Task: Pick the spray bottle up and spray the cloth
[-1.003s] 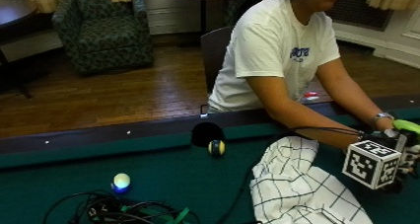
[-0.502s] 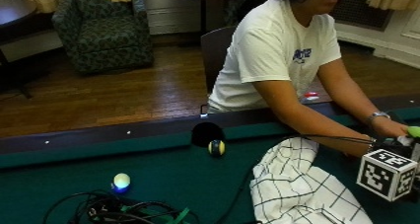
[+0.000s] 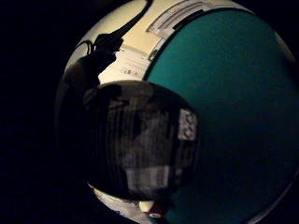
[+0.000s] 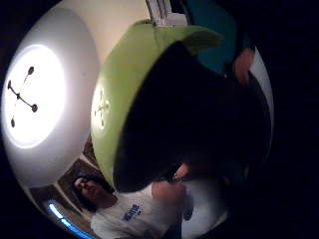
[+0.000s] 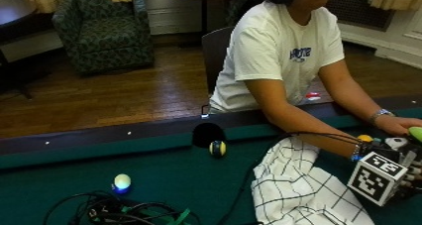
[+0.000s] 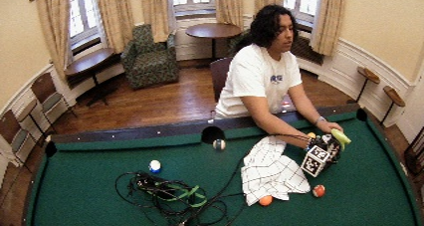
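My gloved right hand [image 5: 403, 161] grips the spray bottle over the green felt at the table's right side. The bottle's lime-green spray head [image 5: 415, 133] sticks up above the hand. In the thumb side palm view that green head [image 4: 124, 99] looms close. The bottle's dark labelled body [image 3: 145, 140] fills the little finger side palm view, over the felt [image 3: 233, 93]. The white cloth with a black grid [image 5: 296, 190] lies crumpled on the felt just left of the hand. In the wide view the bottle [image 6: 340, 136] is right of the cloth [image 6: 271, 171].
The person's bare left hand [image 5: 399, 123] rests on the felt behind the bottle. A yellow-black ball [image 5: 217, 148] sits by the side pocket [image 5: 209, 134]. A white-blue ball [image 5: 122, 181] and a cable tangle [image 5: 131, 212] lie left. Two orange balls [image 6: 265, 201] [image 6: 318, 190] lie by the cloth.
My right hand with the bottle has sunk a little toward the felt and shifted slightly right. The cloth and balls have stayed put.
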